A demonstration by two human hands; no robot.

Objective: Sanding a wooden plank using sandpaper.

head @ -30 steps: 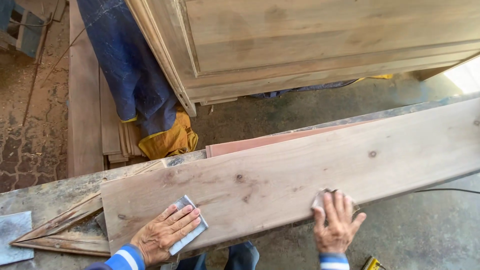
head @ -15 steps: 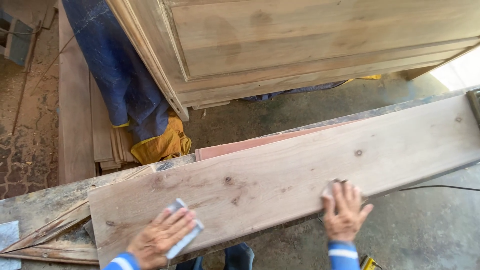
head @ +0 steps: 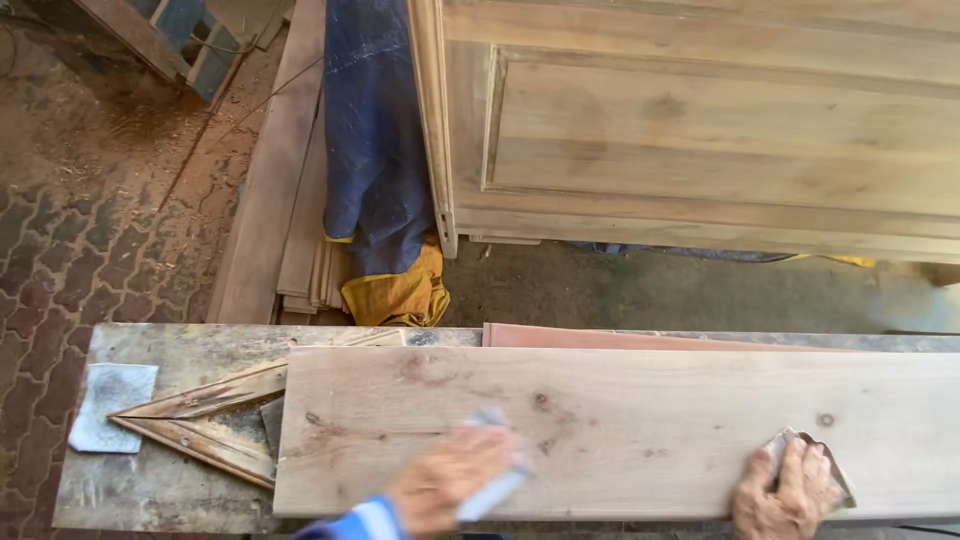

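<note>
A long pale wooden plank (head: 640, 420) lies across a worn workbench (head: 170, 490). My left hand (head: 445, 485), blurred by motion, presses a grey sanding pad (head: 495, 480) onto the plank near its front edge. My right hand (head: 790, 490) rests flat on the plank further right, over a small folded piece of sandpaper (head: 835, 475). A blue and white striped cuff shows at my left wrist.
A triangular wooden frame (head: 200, 425) and a grey sheet of sandpaper (head: 112, 405) lie at the bench's left end. A reddish board (head: 620, 340) sits behind the plank. Beyond stand a panelled wooden cabinet (head: 700, 130), blue and yellow cloth (head: 375, 180) and stacked boards (head: 270, 200).
My left hand has slid the sanding pad rightward along the plank. The right hand stays pressed on the plank. The view has shifted, so the plank lies level across the frame.
</note>
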